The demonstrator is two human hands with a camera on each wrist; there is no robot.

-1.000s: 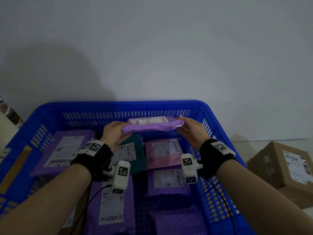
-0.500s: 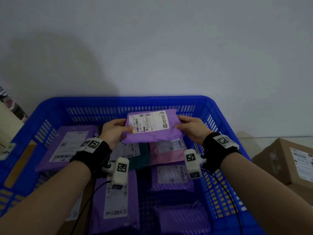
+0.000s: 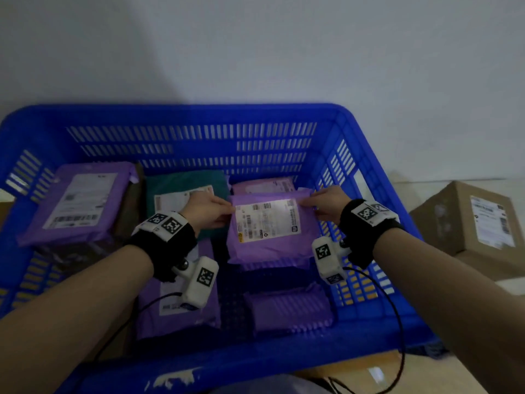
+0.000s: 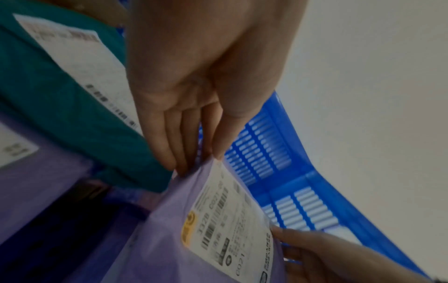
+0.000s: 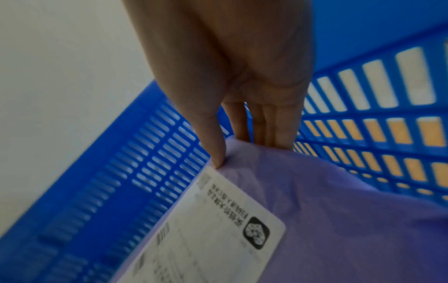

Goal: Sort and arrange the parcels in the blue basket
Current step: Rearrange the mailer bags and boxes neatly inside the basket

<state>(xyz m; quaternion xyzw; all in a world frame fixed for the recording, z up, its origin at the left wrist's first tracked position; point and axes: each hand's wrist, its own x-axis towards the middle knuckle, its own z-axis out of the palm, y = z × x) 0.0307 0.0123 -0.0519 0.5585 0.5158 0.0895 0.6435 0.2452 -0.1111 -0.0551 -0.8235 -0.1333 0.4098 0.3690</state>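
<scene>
A purple parcel [image 3: 268,231] with a white label faces up, held over the right part of the blue basket [image 3: 199,112]. My left hand [image 3: 208,210] pinches its upper left corner and my right hand [image 3: 322,204] pinches its upper right corner. The left wrist view shows the left hand [image 4: 194,122] with thumb and fingers closed on the purple parcel [image 4: 184,239]. The right wrist view shows the right hand [image 5: 242,107] with its thumb on top of the purple parcel [image 5: 339,220] and fingers behind. A pink parcel [image 3: 264,184] lies behind and under it.
A teal parcel [image 3: 181,189] lies in the basket's middle. A large purple parcel [image 3: 76,201] sits at the left, another one [image 3: 170,314] at front centre, and a ribbed purple one [image 3: 287,308] at front right. Outside, at the right, stands a cardboard box [image 3: 471,223].
The parcel turned from edge-on to label up and came down and nearer, from the back wall to low over the right column of parcels. Both hands kept hold of it.
</scene>
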